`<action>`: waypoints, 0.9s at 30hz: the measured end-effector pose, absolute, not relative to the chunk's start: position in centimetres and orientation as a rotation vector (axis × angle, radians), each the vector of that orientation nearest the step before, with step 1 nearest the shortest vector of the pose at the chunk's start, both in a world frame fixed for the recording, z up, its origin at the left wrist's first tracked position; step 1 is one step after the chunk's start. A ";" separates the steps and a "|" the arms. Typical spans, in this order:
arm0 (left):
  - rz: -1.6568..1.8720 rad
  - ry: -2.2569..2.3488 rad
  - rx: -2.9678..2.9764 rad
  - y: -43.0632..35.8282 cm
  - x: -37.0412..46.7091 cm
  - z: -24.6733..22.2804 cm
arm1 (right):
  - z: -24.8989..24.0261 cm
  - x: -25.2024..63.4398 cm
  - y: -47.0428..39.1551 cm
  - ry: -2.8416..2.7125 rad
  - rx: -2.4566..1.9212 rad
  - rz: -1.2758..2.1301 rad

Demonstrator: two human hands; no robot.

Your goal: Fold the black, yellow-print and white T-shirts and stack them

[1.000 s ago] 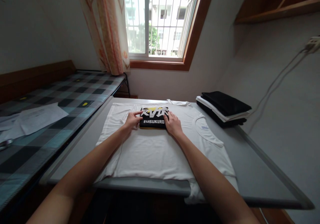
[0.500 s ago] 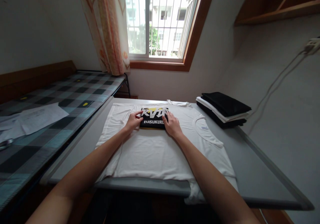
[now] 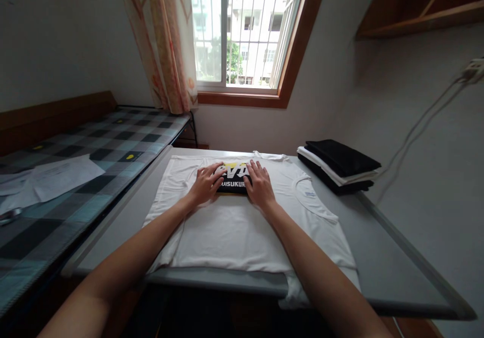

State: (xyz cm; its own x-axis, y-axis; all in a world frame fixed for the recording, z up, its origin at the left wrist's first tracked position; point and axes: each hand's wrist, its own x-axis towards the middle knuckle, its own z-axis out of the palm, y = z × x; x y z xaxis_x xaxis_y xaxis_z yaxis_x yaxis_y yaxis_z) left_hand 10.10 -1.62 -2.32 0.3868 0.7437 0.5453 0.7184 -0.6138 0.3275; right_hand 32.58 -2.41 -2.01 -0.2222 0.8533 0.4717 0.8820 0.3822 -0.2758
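Note:
A white T-shirt [image 3: 230, 232] lies spread over the table, its neckline toward the right. A black print with white lettering and some yellow [image 3: 233, 178] shows at its upper middle. My left hand [image 3: 206, 183] rests on the print's left edge with fingers spread. On the right edge of the print lies my right hand [image 3: 259, 182], flat, its fingers apart. Neither hand grips anything. Parts of the lettering are hidden under the fingers.
Folded black and white clothes [image 3: 340, 159] are stacked at the back right of the grey table [image 3: 401, 272]. To the left is a bed with a checked cover [image 3: 113, 151] and papers [image 3: 64, 177]. A window and curtain are behind.
My left hand has shifted slightly right, its fingers now lying over the left part of the print. The right hand's fingers have spread out flatter.

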 end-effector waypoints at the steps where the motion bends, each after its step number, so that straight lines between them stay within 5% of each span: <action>1: 1.017 1.254 2.647 -1.8 10.2 -2.2 | -1.9 32.3 -2.6 -2.148 -1.447 -0.083; 8: 0.727 0.940 2.883 -1.6 10.2 -2.6 | -2.7 31.6 -3.0 -2.406 -1.516 0.039; 27: 0.915 1.022 2.918 -1.8 9.8 -1.9 | -2.2 31.0 -3.8 -2.462 -1.180 -0.173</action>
State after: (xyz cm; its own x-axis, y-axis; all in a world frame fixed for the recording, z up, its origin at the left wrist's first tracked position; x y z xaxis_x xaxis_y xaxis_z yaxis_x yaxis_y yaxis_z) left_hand 9.85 -1.83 -1.85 0.6387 0.5492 0.5389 0.5962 -0.7960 0.1046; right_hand 31.02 -3.76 -2.21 -0.5615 0.7200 0.4079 0.7700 0.6352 -0.0611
